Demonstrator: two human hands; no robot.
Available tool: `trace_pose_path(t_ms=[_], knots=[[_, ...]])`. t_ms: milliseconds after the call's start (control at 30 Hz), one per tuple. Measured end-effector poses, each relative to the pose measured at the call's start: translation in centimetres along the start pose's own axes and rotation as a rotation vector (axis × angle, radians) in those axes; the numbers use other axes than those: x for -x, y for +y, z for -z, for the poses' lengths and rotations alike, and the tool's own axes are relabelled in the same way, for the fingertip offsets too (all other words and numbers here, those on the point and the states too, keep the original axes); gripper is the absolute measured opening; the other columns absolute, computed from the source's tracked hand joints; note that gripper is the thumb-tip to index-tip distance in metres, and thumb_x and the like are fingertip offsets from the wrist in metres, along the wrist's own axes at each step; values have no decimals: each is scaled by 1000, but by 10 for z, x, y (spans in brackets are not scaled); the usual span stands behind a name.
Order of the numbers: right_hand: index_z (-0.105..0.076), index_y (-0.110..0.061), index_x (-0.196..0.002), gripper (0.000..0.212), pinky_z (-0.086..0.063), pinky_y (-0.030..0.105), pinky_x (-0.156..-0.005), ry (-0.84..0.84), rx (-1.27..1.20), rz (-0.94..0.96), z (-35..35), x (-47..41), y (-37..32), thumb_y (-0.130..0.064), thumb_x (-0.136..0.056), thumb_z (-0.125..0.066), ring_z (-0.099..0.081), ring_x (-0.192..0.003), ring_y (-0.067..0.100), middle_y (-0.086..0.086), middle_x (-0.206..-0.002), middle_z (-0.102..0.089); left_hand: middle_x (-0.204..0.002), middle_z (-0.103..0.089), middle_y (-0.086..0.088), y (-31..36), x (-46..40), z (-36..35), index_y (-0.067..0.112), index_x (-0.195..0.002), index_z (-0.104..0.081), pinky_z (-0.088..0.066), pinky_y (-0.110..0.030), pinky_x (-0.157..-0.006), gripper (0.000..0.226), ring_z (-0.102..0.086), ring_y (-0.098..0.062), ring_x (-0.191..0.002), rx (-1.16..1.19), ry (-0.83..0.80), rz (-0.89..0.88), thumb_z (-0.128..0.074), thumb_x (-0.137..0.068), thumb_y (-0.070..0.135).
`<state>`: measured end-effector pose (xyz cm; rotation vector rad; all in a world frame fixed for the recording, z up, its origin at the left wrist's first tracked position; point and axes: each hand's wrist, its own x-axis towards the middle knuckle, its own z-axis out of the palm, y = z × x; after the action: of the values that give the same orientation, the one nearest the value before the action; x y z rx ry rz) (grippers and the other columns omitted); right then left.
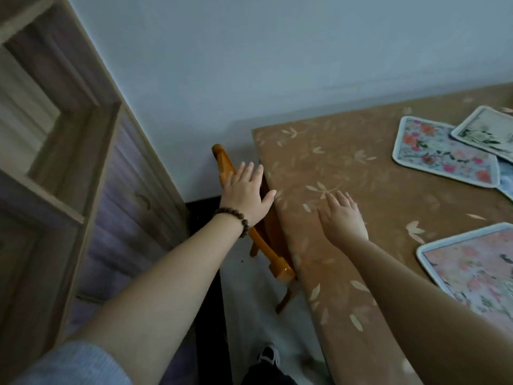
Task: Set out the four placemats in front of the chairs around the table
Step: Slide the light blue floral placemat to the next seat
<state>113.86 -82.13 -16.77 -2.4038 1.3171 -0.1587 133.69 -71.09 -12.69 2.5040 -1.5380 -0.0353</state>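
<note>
A table [347, 168] with a brown leaf-patterned cloth fills the right side. A pink floral placemat [472, 270] lies at the near right, partly cut off. Farther back a bright floral placemat [441, 154] lies flat, overlapped by a pale green one [488, 129], with the blue corner of another placemat [506, 182] at the right edge. An orange wooden chair [266, 245] is tucked under the table's left side. My left hand [247, 193] hovers open over the chair's top rail. My right hand [344, 218] is open, fingers spread, just above the cloth near the table edge.
A tall wooden shelf unit [69, 151] stands at the left, close to the chair. A pale wall [249, 65] runs behind the table. A narrow strip of floor [249, 315] separates shelf and table, with my shoe [269, 354] at the bottom.
</note>
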Motion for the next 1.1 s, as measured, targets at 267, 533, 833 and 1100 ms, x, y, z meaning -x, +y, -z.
trace_pose_path(t_ms=[267, 533, 833, 1100], knots=[[-24, -16, -147, 55, -9, 39, -118, 92, -15, -300, 33, -31, 42, -41, -98, -32, -6, -145, 24, 9, -157, -18, -159, -12, -4, 32, -100, -29, 20, -150, -14, -5, -44, -116, 75, -4, -23, -145, -48, -166, -220, -28, -90, 63], [-24, -18, -147, 55, -10, 41, -117, 192, -28, -627, 31, -62, 63, -41, -98, -35, -6, -145, 25, 9, -157, -18, -159, -12, -2, 67, -208, -60, 22, -150, -13, -5, -44, -116, 76, -4, -21, -145, -31, -233, -522, -27, -88, 64], [-24, -20, -147, 55, -9, 40, -117, 257, -22, -936, 13, -116, 19, -43, -98, -32, -8, -145, 24, 10, -157, -19, -159, -11, -2, 67, -318, -77, 21, -150, -13, -5, -43, -117, 75, -3, -20, -145, -54, -314, -845, -27, -90, 63], [-24, -18, -147, 55, -9, 38, -118, 319, -26, -1072, 14, -134, 14, -42, -98, -32, -7, -145, 23, 11, -156, -19, -159, -10, -3, 88, -352, -89, 21, -150, -11, -3, -42, -117, 76, -2, -19, -146, -22, -375, -965, -28, -89, 62]])
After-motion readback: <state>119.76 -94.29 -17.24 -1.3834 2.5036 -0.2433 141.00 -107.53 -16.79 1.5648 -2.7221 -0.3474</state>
